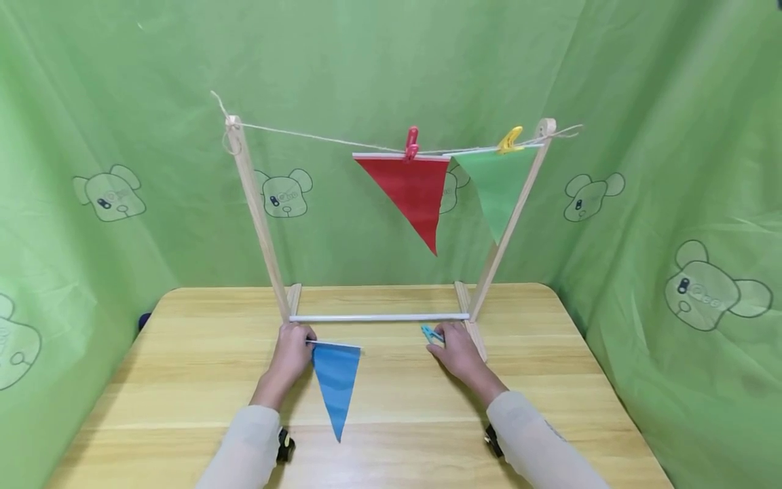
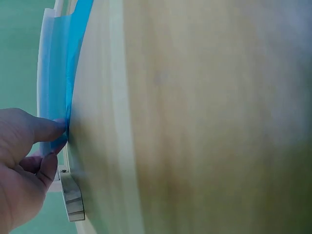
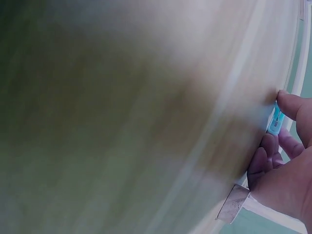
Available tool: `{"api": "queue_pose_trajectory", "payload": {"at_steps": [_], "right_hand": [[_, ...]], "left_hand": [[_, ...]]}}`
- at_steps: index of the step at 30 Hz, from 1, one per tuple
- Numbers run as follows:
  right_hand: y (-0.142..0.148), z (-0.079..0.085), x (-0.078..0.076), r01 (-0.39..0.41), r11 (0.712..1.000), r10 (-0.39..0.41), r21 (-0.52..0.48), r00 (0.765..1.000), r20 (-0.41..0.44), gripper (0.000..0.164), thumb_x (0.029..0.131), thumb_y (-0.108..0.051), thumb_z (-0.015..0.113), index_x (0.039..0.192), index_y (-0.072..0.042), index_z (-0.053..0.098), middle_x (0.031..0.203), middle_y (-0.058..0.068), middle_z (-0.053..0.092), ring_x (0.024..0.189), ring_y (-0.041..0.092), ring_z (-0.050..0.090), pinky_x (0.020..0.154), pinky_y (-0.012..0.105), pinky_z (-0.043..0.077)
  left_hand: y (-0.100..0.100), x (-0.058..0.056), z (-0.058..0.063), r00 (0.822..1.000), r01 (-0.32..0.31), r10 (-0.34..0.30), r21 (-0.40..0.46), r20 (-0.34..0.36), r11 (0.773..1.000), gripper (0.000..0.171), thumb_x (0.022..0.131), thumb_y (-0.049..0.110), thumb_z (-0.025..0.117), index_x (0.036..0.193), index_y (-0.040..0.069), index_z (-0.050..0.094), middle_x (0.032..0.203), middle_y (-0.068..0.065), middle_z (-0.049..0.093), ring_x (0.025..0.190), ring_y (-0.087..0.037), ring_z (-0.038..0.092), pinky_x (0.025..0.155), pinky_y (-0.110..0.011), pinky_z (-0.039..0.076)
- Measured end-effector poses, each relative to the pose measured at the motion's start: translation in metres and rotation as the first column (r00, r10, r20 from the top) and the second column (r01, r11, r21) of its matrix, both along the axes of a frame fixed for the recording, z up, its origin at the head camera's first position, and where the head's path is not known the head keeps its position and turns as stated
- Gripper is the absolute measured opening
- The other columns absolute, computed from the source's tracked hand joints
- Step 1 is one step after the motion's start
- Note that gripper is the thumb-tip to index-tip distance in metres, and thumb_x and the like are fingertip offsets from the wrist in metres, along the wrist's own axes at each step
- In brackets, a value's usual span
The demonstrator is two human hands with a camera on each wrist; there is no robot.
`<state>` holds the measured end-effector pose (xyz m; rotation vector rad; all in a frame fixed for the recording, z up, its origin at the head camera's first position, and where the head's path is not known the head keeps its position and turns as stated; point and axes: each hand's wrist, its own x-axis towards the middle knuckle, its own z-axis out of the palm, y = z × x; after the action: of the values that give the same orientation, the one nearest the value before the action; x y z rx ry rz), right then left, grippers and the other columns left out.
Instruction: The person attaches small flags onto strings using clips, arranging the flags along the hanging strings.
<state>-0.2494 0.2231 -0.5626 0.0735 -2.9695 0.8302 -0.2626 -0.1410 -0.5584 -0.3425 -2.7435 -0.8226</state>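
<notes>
My left hand [image 1: 293, 350] pinches a blue triangular pennant [image 1: 337, 377] by the left end of its white-edged top, and its point hangs toward me. In the left wrist view, the thumb and fingers [image 2: 48, 130] close on the corner of the blue cloth. My right hand [image 1: 457, 350] holds a light-blue clothespin [image 1: 431, 333] between thumb and fingers, low over the table near the right foot of the stand. On the string [image 1: 318, 139] above hang a red pennant [image 1: 406, 193], held by a red clothespin [image 1: 412, 144], and a green pennant [image 1: 497, 187] under a yellow clothespin [image 1: 510, 139].
Two wooden posts [image 1: 259, 210] carry the string, tied at their tops. A white rod [image 1: 379, 317] joins them low down, and wooden feet [image 1: 478, 339] stand on the table [image 1: 391, 448]. A green curtain [image 1: 391, 61] surrounds the back and sides.
</notes>
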Motion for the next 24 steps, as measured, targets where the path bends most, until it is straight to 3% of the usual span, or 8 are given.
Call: {"api": "queue_pose_trajectory", "payload": {"at_steps": [10, 16, 24], "right_hand": [[-0.0006, 0.0018, 0.0014, 0.0, 1.0, 0.0, -0.014, 1.0, 0.01, 0.033, 0.09, -0.02, 0.081, 0.112, -0.001, 0.065, 0.106, 0.013, 0.06, 0.093, 0.025, 0.055, 0.085, 0.044, 0.052], [-0.0014, 0.0009, 0.0035, -0.001, 1.0, 0.001, -0.012, 1.0, 0.011, 0.032, 0.09, -0.018, 0.081, 0.112, -0.001, 0.065, 0.104, 0.013, 0.06, 0.092, 0.025, 0.054, 0.083, 0.043, 0.051], [-0.0008, 0.0001, 0.0011, 0.003, 1.0, -0.002, -0.023, 1.0, 0.013, 0.031, 0.09, -0.017, 0.081, 0.111, -0.002, 0.065, 0.106, 0.013, 0.059, 0.094, 0.024, 0.054, 0.084, 0.043, 0.051]], "left_hand": [[-0.0026, 0.0005, 0.0003, 0.991, -0.018, 0.001, 0.122, 0.135, 0.992, 0.007, 0.083, -0.005, 0.076, 0.084, 0.001, 0.074, 0.091, -0.013, 0.068, 0.092, -0.031, 0.064, 0.089, -0.051, 0.056], [-0.0031, 0.0003, -0.0013, 0.992, 0.016, -0.041, 0.206, 0.117, 0.978, 0.009, 0.083, -0.003, 0.077, 0.083, 0.005, 0.074, 0.087, -0.008, 0.07, 0.085, -0.023, 0.066, 0.081, -0.043, 0.058], [-0.0021, 0.0028, 0.0028, 0.984, 0.037, -0.104, 0.398, 0.147, 0.917, 0.011, 0.087, -0.003, 0.075, 0.086, 0.008, 0.073, 0.087, -0.01, 0.073, 0.082, -0.014, 0.065, 0.077, -0.029, 0.058]]}}
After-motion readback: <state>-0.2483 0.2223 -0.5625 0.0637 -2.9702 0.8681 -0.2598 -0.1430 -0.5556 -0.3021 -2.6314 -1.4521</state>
